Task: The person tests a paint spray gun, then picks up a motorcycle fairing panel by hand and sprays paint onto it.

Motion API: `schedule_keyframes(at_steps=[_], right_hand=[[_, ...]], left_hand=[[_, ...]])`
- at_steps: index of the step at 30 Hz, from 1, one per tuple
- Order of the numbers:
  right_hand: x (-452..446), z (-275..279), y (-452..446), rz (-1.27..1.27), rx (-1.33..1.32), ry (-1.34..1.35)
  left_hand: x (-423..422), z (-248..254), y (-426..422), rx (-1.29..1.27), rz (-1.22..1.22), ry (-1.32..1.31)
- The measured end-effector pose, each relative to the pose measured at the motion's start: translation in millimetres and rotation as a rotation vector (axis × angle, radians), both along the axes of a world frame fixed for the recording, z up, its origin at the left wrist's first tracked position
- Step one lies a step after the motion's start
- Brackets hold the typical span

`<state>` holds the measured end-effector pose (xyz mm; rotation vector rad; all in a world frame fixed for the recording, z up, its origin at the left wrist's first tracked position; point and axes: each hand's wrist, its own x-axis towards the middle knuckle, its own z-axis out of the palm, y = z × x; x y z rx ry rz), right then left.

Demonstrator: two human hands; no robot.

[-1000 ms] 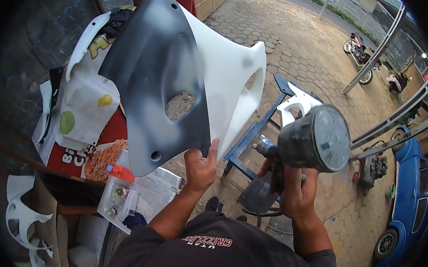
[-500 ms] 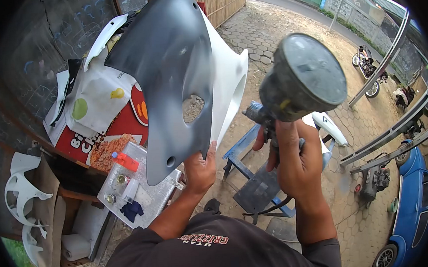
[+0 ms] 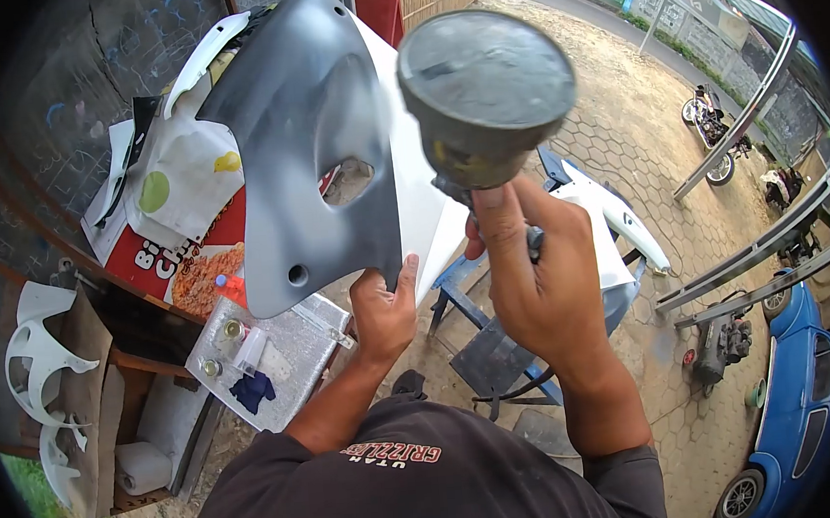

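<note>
My left hand [image 3: 385,309] grips the lower edge of a large curved panel [image 3: 282,153], dark grey with lighter patches on one part and white on the other. The panel stands up from the hand and has an oval opening and small round holes. In my right hand [image 3: 542,279] is a spray gun [image 3: 485,90] with a big dark round cup on top, raised in front of the panel's white part. The cup hides some of the panel, and the gun's nozzle is mostly hidden behind the cup and fingers.
A silver case [image 3: 291,349] at the left bears small jars, a red-capped bottle [image 3: 231,289] and a dark cloth [image 3: 252,392]. White panels [image 3: 41,352] hang lower left. Beyond my right hand are a blue stand [image 3: 484,350] and another white panel [image 3: 614,211]. A blue car [image 3: 804,386] stands right.
My right hand has lifted the spray gun and brought it leftward, nearer the panel. The held panel has tilted and shifted somewhat, with my left hand still on it.
</note>
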<state>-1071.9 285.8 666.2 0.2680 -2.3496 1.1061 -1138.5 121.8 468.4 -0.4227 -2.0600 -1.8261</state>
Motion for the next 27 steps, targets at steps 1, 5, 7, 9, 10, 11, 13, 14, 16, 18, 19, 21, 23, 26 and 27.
schedule_keyframes(at_steps=[1, 5, 7, 9, 10, 11, 13, 14, 16, 18, 19, 21, 23, 26, 27], right_hand=[[0.5, 0.5, -3.5, 0.009, 0.002, -0.032], [2.9, 2.2, -15.5, 0.1, -0.112, -0.188], [-4.3, -6.2, -17.4, 0.118, -0.102, -0.121], [-8.0, -8.3, -18.3, 0.1, -0.096, -0.118], [-8.6, -6.7, -19.1, 0.076, -0.094, -0.147], [-8.1, -5.4, -20.0, 0.053, -0.098, -0.16], [-6.7, -3.2, -22.2, 0.01, -0.112, -0.169], [-6.0, -2.6, -22.8, -0.011, -0.122, -0.166], [-8.0, -5.7, -20.2, -0.022, -0.096, -0.115], [-7.7, -5.8, -19.8, -0.036, -0.064, -0.101], [-6.6, -4.2, -20.4, -0.045, -0.046, -0.112], [-5.6, -5.1, -21.6, -0.026, -0.04, -0.126], [-6.2, -9.3, -23.4, 0.033, -0.079, -0.142], [-4.8, -10.5, -27.9, 0.103, -0.183, -0.195], [-4.5, -10.5, -29.2, 0.116, -0.212, -0.21]], left_hand=[[1.4, 0.6, -1.6, -0.008, -0.003, -0.022], [2.9, -3.7, -7.4, -0.008, -0.021, -0.02], [4.2, -1.3, -6.3, 0.017, -0.014, 0.012], [5.5, -4.0, -9.6, -0.004, -0.033, -0.041], [5.9, -4.9, -11.1, -0.014, -0.041, -0.067], [6.8, -4.7, -11.8, -0.016, -0.042, -0.084], [9.1, -3.8, -12.7, -0.019, -0.041, -0.119], [9.0, -5.0, -12.4, 0.005, -0.045, -0.106], [8.1, -8.5, -11.0, 0.054, -0.054, -0.08], [9.7, -6.9, -11.1, 0.049, -0.05, -0.092], [10.0, -6.0, -11.1, 0.046, -0.049, -0.096], [8.1, -10.3, -12.2, 0.029, -0.049, -0.067], [8.1, -11.1, -12.8, 0.018, -0.053, -0.058], [11.0, -8.7, -13.4, 0.019, -0.072, -0.073], [10.8, -10.8, -13.2, 0.028, -0.084, -0.075]])
